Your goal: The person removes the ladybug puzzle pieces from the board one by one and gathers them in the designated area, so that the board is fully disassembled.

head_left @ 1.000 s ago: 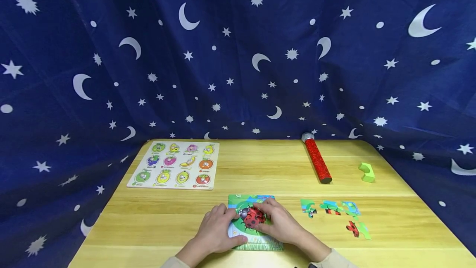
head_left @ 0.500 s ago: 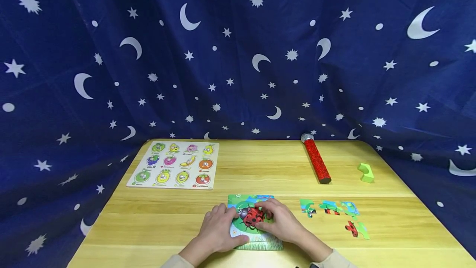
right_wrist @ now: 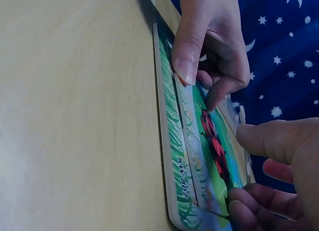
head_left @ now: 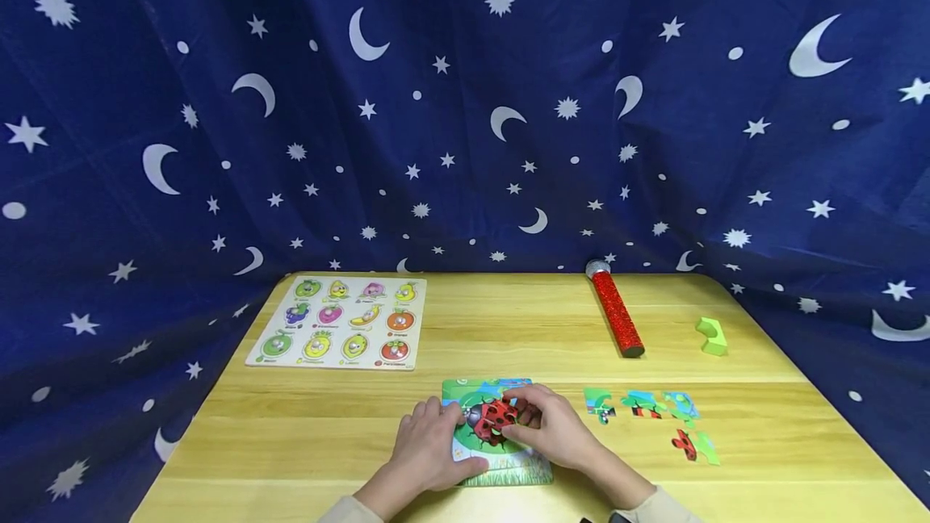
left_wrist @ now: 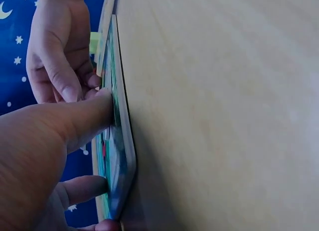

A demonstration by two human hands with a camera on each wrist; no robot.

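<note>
A ladybug jigsaw puzzle (head_left: 501,474) in a shallow tray-like board lies on the table before me. My left hand (head_left: 429,446) rests over its left side, thumb on the grassy front part, fingertips near the ladybug's head and the board's left edge. My right hand (head_left: 563,428) is over the right side, and its thumb and forefinger appear to pinch a red, black-spotted puzzle piece (head_left: 501,410) at the ladybug's back. Its fingers hide part of the board. In the right wrist view the left thumb presses on the board (right_wrist: 172,141).
Several loose puzzle pieces lie to the right, including a green-blue one (head_left: 599,403) and a red-and-green one (head_left: 684,444). Behind them are a red glittery microphone (head_left: 617,313) and a green notched block (head_left: 712,336). A fruit peg puzzle (head_left: 337,323) lies at the back left.
The right thumb and forefinger have shifted slightly right and away from me, uncovering more of the ladybug's red back. My left hand stays almost in place on the board.
</note>
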